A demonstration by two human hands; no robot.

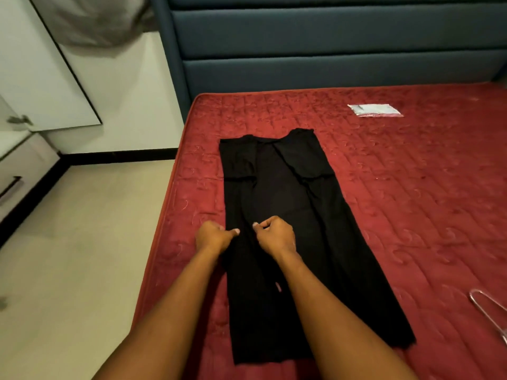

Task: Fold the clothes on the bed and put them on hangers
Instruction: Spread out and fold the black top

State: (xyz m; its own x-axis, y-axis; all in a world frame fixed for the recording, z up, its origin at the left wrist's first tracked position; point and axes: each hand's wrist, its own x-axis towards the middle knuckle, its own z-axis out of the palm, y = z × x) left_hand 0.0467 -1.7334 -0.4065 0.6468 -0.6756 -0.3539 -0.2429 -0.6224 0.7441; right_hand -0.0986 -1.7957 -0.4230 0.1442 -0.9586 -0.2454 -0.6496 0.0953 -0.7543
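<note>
Left hand (214, 237) and right hand (275, 235), fingers curled, each seem to pinch the black garment (282, 193) lying flat on the red mattress (411, 174).

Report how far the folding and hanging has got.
Done: the black garment lies flat on the mattress, sleeves folded inward. In hand: the left hand and right hand appear to pinch it near its left edge, mid-length. Left: finishing the fold and hanging it; the metal hanger lies bare at the bed's right edge.
</note>
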